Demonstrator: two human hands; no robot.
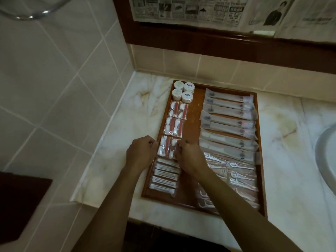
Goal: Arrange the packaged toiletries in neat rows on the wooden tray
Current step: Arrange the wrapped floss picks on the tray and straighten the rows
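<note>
both hands, left hand (141, 151) and right hand (189, 157), pinch one clear packet (167, 147) (on wooden tray (195, 110)).

Marble counter (283, 124) in dim light. Beige tiled wall (54, 79) left of it. Newspaper-covered mirror (200, 11) behind it.

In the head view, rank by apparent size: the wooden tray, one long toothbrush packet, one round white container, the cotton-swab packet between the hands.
1. Wooden tray
2. Long toothbrush packet
3. Cotton-swab packet, though nearer the camera
4. Round white container
</note>
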